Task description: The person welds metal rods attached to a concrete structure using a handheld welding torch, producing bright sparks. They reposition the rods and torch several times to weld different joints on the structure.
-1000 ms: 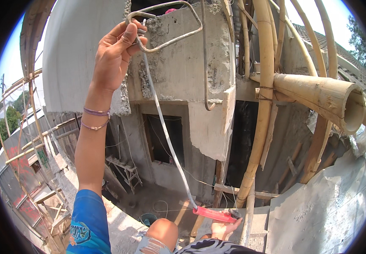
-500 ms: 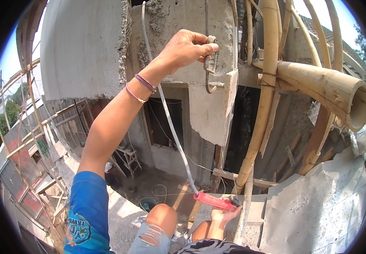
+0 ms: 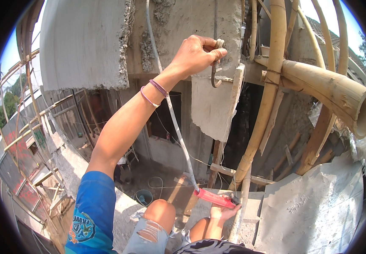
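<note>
Raised at the upper middle, my left hand [image 3: 197, 55] is closed around the top of a metal hook [image 3: 214, 78]. A thin dark line [image 3: 216, 21] runs up from there, and the hook's curved end hangs below my fingers. Low down near my knees, my right hand [image 3: 222, 211] grips a red tube-shaped handle [image 3: 210, 197] with a dark piece at its right end. Out of the handle's left end comes a grey cable [image 3: 173, 116], which passes behind my left wrist and up out of view.
A bamboo upright [image 3: 272, 89] and a thick cut bamboo pole [image 3: 331, 86] stand close on the right. A bent grey sheet [image 3: 314, 207] lies below them. Broken concrete wall [image 3: 214, 106] hangs behind the hook. Far beneath me, a bucket [image 3: 143, 197] stands on the ground.
My left hand has moved slightly right and down with the hook, and the view has shifted a little. My right hand still holds the red handle in nearly the same place.
</note>
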`<state>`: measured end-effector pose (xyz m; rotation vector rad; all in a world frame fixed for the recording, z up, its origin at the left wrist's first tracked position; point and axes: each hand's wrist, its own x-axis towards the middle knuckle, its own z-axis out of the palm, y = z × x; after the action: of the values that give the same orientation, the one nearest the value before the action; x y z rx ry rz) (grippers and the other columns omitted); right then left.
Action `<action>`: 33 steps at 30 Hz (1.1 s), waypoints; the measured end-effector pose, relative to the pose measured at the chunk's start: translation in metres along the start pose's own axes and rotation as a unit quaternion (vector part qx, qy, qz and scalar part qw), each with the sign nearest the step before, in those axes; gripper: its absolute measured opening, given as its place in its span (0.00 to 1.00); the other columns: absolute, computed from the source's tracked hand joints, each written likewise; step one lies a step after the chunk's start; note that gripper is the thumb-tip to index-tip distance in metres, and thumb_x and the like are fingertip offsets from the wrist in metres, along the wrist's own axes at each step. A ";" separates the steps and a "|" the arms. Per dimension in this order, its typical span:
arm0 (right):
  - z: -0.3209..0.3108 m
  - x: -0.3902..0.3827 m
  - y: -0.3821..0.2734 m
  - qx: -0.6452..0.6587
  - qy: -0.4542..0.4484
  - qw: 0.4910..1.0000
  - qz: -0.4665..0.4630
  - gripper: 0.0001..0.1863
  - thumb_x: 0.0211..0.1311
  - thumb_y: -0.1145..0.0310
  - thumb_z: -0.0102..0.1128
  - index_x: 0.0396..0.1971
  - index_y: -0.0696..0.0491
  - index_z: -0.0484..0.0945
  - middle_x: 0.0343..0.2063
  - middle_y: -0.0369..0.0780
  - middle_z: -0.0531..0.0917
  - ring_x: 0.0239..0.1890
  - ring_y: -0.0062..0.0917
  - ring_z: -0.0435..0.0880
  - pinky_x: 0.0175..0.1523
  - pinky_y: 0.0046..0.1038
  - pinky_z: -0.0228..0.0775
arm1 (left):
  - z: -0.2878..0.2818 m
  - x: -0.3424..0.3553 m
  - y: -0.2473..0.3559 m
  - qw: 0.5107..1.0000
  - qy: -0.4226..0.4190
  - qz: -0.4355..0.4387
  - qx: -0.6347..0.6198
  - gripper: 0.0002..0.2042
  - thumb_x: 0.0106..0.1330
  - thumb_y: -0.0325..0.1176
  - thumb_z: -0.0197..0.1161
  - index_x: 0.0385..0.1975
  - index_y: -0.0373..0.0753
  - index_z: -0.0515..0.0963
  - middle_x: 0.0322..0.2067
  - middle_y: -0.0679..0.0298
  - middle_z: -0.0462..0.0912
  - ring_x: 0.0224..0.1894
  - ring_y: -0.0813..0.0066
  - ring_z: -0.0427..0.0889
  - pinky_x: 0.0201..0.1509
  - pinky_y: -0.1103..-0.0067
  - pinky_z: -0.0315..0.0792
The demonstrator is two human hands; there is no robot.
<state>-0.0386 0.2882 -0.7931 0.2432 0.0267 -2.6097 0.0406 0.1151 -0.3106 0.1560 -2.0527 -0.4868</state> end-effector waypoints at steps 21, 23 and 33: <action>0.010 -0.011 0.002 0.006 0.011 1.000 0.027 0.28 0.69 0.38 0.46 0.30 0.48 0.79 0.24 0.37 0.80 0.31 0.32 0.79 0.41 0.37 0.73 | -0.002 0.001 -0.015 0.995 0.049 0.048 0.079 0.23 0.61 0.50 0.70 0.44 0.34 0.84 0.41 0.53 0.87 0.48 0.64 0.84 0.57 0.67 0.73; 0.011 -0.012 0.001 0.025 0.003 0.998 0.052 0.28 0.69 0.37 0.46 0.30 0.49 0.79 0.24 0.38 0.80 0.32 0.32 0.79 0.41 0.37 0.72 | -0.003 0.002 -0.016 0.999 0.030 0.021 0.036 0.24 0.61 0.50 0.70 0.44 0.35 0.84 0.43 0.52 0.86 0.50 0.63 0.83 0.59 0.67 0.72; 0.012 -0.014 0.000 -0.004 0.022 1.000 0.022 0.29 0.70 0.37 0.44 0.31 0.49 0.79 0.26 0.38 0.80 0.32 0.31 0.77 0.43 0.35 0.70 | -0.010 0.000 -0.002 0.998 -0.008 0.010 0.061 0.27 0.60 0.51 0.70 0.49 0.32 0.83 0.43 0.47 0.86 0.51 0.59 0.84 0.59 0.67 0.74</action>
<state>-0.0291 0.2946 -0.7785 0.2937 0.0472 -2.5608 0.0486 0.1100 -0.3069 0.2059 -2.0981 -0.3510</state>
